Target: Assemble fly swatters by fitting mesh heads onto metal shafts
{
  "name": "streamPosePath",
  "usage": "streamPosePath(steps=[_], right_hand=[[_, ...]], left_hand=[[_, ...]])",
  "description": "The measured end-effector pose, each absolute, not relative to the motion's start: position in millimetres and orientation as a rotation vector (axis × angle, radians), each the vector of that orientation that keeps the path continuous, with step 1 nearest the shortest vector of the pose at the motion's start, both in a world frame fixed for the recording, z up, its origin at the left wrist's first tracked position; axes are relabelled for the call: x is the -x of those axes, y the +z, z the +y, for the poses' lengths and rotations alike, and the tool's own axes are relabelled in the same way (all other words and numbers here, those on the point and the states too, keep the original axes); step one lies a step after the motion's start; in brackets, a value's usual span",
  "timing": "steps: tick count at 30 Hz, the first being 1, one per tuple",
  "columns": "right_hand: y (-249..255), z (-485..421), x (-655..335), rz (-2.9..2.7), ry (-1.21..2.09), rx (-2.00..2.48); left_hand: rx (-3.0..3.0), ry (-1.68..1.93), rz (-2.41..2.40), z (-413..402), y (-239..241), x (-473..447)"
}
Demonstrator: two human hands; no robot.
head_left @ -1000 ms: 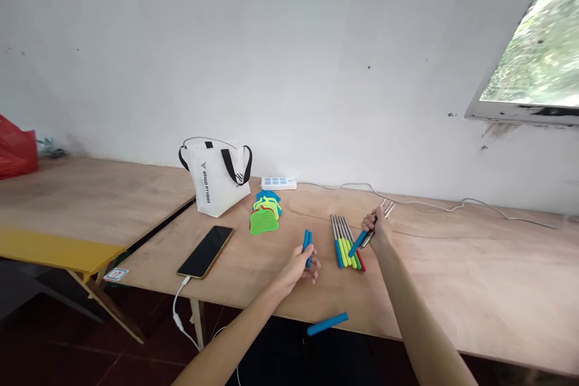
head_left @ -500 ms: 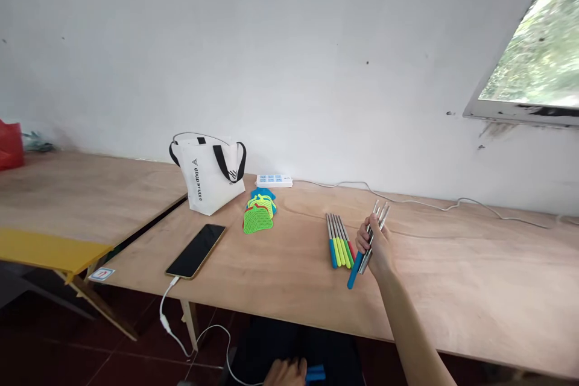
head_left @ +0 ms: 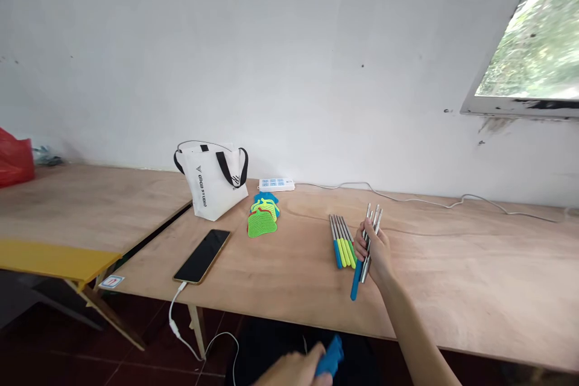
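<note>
"Metal rods (head_left: 364,270): found where?"
"Sat gripped in right hand (head_left: 376,250), above table (head_left: 271,283), beside row of handled rods (head_left: 344,248)."
"Left hand (head_left: 298,369)?"
"Closed round blurred blue pieces (head_left: 332,357), before table's front edge."
"Step?"
"Seemed loose-parts handling; probably called next for steady right grip."

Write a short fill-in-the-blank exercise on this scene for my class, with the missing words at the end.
1. The right hand holds a bundle of metal rods, with a ____ handle sticking out below.
2. As the camera sees it, the coloured-handled sticks on the table lie to the ____ of that hand.
3. In the pile of mesh pieces, the one nearest the camera is ____.
4. The white bag has ____ straps.

Missing words: blue; left; green; black.
</note>
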State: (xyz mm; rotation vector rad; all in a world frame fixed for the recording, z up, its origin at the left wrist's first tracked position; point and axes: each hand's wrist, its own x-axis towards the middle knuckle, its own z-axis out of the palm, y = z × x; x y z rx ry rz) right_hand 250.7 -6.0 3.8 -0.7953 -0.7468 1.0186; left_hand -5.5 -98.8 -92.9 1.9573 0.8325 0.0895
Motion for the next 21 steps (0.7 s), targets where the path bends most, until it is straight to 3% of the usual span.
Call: streamPosePath(steps=[4,6,11,21], right_hand=[[5.5,14.2,-256.4,-0.82,1.009,0.903],[4.4,30.7,-254.2,-0.869,1.017,0.985],[-7.5,66.2,-241.5,-0.969,1.072,1.12],[-23.9,83.7,-204.3,-1.264,1.032,1.346]], left_hand=[[-1.742,0.628,0.949,-24.3,-16.7,-7.9],[-1.612,0.617,0.985,27.9,-4.7,-28.3],[-1.348,0.666,1.007,116.2,-22.8,-79.2],[-1.127,1.097,0.781,126.6,-56.0,-80.1]])
